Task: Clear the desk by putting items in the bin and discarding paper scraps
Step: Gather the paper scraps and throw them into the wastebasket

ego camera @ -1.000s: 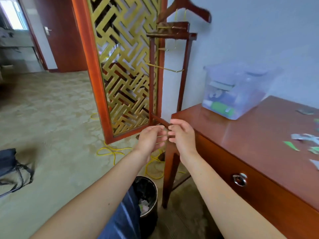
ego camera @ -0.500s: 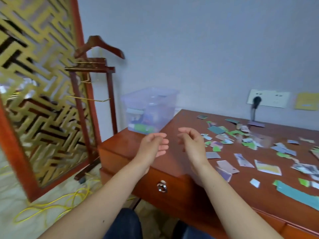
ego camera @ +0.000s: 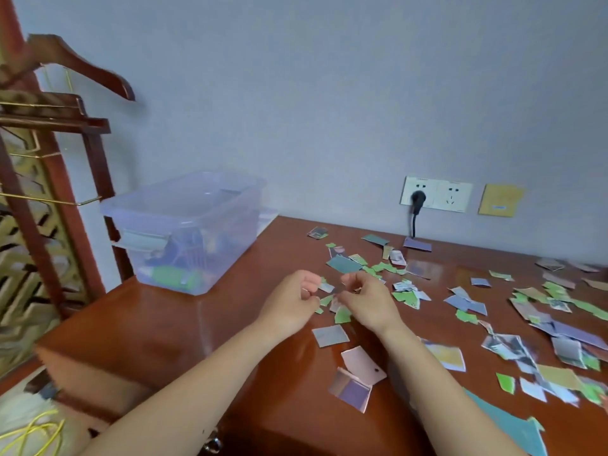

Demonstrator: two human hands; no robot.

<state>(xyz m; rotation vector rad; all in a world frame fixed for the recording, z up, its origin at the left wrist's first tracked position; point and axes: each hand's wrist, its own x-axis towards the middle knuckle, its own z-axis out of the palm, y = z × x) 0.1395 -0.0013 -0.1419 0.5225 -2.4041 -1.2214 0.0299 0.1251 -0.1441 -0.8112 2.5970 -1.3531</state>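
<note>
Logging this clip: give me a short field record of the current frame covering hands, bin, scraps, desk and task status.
Desk: wooden desk against a pale wall.
Bin: clear plastic bin at the desk's back left corner, with items showing through its walls.
Scraps: many paper scraps scattered on the desk to the right of the bin.
Hands: left hand and right hand are side by side with fingers curled, over scraps near the desk's middle. Whether they hold any is unclear.
Wall: black plug in a socket.
Status: scraps not yet cleared.
</note>
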